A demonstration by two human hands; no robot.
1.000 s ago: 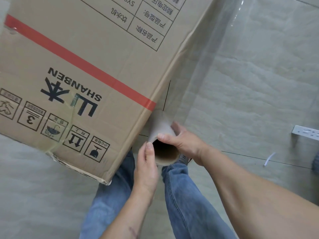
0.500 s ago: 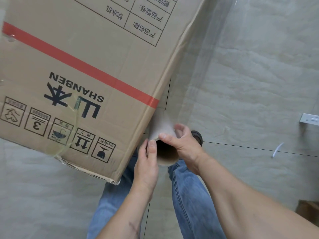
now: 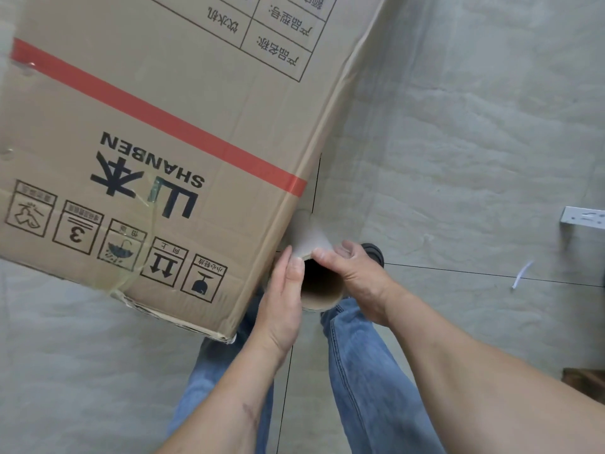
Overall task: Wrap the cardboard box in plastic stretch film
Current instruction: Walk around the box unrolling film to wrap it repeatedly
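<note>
A large cardboard box (image 3: 170, 103) with a red stripe and black print fills the upper left. Close to its right corner is the stretch film roll (image 3: 319, 290), seen end-on with its open cardboard core towards me. My left hand (image 3: 283, 299) grips the roll's left side, thumb along the rim. From the right, my right hand (image 3: 355, 275) holds the roll with fingers curled over its top edge. A clear film sheet (image 3: 353, 132) runs up from the roll along the box's right side.
Pale tiled floor (image 3: 458, 158) lies all around. My jeans-clad legs (image 3: 366, 371) and a dark shoe (image 3: 373, 252) are below the roll. A white power strip (image 3: 582, 217) and a white scrap (image 3: 522, 273) lie at the right, a brown object (image 3: 586, 381) at the right edge.
The view has shifted a little; the box corner and roll keep nearly the same place. Both hands stay on the roll, and a shoe has come into view by my right hand.
</note>
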